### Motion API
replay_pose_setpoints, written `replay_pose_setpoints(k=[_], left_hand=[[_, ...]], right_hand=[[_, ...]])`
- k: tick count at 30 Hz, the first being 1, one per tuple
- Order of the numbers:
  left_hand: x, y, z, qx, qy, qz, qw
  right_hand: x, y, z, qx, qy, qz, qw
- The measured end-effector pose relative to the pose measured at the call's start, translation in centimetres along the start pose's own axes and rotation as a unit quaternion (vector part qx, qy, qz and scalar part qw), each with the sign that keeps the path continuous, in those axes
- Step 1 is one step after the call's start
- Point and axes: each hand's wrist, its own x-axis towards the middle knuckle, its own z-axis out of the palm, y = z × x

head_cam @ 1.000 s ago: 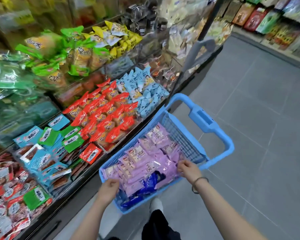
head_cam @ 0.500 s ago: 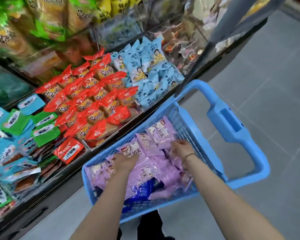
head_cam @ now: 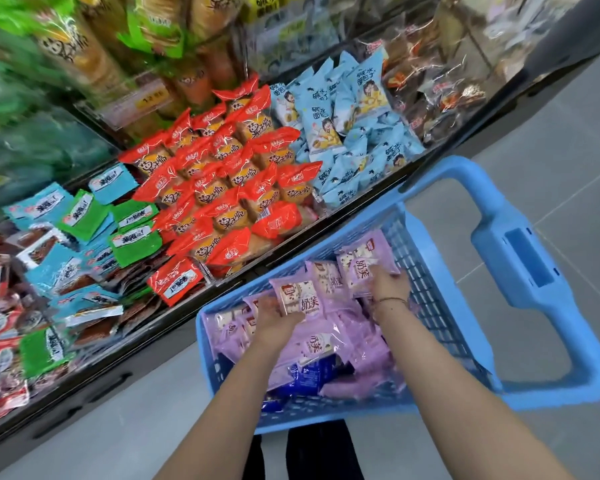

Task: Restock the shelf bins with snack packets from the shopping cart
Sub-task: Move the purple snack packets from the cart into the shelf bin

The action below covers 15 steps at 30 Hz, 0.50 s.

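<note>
A: We've got both hands down in the blue shopping cart (head_cam: 520, 258), on the pile of purple packets (head_cam: 361, 344). Left hand (head_cam: 274, 315) has its fingers curled round the lower edge of one purple packet (head_cam: 300, 295). Right hand (head_cam: 388, 284) rests on another packet (head_cam: 364, 263) by the cart's mesh wall; closed grip or flat palm?

B: We cannot tell, the fingers are hidden under the film. Log it as unknown.

A: Handling?

B: We'd judge them light, soft pillow packs, with slick, crinkly film. We'd pinch them by a sealed end or scoop several from beneath; squeezing the middle could crush what's inside.

A: Writing?

B: The purple ones read 奶芙. We also see a dark blue packet (head_cam: 309, 375) buried low in the cart, text unreadable.

A: Shelf bins (head_cam: 257, 271) sit just beside the cart. Red packets (head_cam: 229, 181) carry print too blurred for us to read, and the light blue packets (head_cam: 357, 109) say 碱水面包丁. Green and teal packets (head_cam: 84, 216) are further left, labels too small.

B: No purple ones in any bin we can see, so the target bin is unclear.
</note>
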Motion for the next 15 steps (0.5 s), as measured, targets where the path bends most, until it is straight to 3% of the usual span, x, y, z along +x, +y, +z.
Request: replay_pose_setpoints(k=[2, 5, 11, 15], left_hand=[[-1.6, -0.5, -1.3, -0.015, -0.018, -0.002, 1.0], [-4.1, -1.4, -3.5, -0.067, -0.009, -0.021, 0.997], [-8.6, -1.2, -5.7, -0.137, -0.031, -0.022, 0.99], [-10.5, -0.6, -5.3, -0.075, -0.099, 0.007, 0.992]], right_hand=[[-2.3, 0.4, -1.8, 0.034, -0.014, -0.05, 0.998], [-6.1, 0.9, -4.5, 0.055, -0.08, -0.051, 0.994], [-13.4, 2.2, -4.4, -0.05, -0.21, -0.098, 0.972], [-16.7, 3.5, -1.0, -0.101, -0.267, -0.14, 0.948]])
